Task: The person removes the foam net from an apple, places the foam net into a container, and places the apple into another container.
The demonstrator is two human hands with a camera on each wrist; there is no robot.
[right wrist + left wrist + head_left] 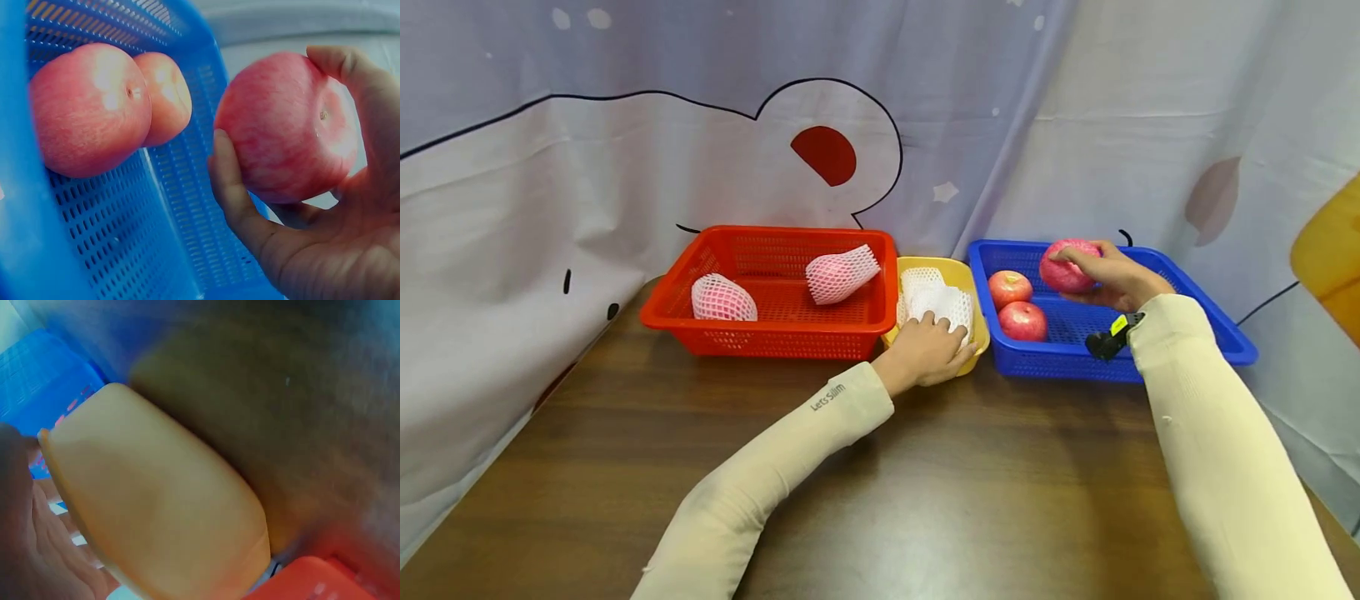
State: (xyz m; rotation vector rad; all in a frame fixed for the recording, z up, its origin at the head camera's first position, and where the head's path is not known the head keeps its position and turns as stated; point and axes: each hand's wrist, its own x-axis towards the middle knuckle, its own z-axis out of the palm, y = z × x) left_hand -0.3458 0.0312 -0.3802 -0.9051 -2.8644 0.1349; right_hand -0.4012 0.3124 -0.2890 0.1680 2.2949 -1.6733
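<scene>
Apple (1070, 265), wearer's one o'clock, over blue basket (1045, 360): right hand (1111, 275), fingers curled round opposite sides, presumably for steadiness. White nets (943, 303), twelve o'clock: left hand (927, 347) atop, fingers' grip cannot be told.

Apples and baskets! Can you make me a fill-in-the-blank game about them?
1. The right hand holds an ____.
2. You can see ____ (a number) apples lying in the blue basket.
3. The small basket between the red basket and the blue one is ____ (a colour).
4. The foam nets by the left hand are ____ (a colour).

Missing words: apple; two; yellow; white.
</scene>
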